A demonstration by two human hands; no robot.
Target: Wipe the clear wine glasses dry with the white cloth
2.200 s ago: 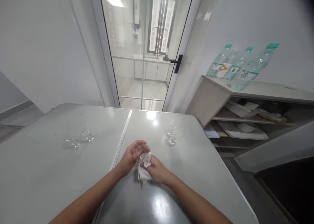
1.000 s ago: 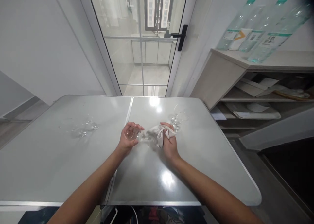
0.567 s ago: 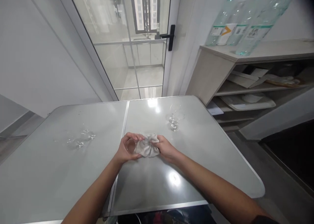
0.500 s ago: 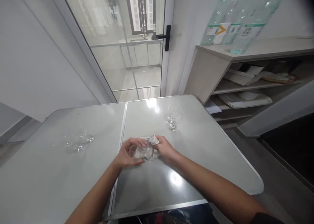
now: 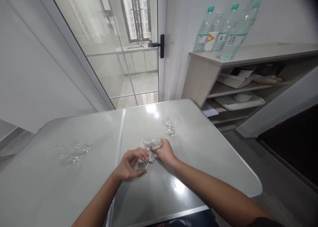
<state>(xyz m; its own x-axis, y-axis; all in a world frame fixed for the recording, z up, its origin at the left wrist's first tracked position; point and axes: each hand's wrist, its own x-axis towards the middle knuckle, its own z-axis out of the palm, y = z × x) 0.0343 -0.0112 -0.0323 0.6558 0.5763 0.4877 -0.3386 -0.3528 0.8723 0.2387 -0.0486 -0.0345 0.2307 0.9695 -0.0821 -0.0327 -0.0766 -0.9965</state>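
Note:
My left hand [image 5: 130, 164] is wrapped round the bowl of a clear stemmed glass [image 5: 140, 164] just above the grey table [image 5: 198, 154]. My right hand [image 5: 164, 151] is closed on a white cloth [image 5: 152, 144] bunched against the glass's stem end. Both hands meet near the table's centre seam.
Two clear stemmed glasses [image 5: 171, 121] stand at the far right of the table. Several more glasses [image 5: 74, 150] lie on the left half. A wooden shelf unit [image 5: 248, 74] with water bottles [image 5: 223, 28] stands to the right. A glass door [image 5: 124, 48] is behind the table.
The view has swung left and tilted. My hands drew closer to me, with the cloth shifting from around the bowl toward the stem end. The standing glasses have not moved.

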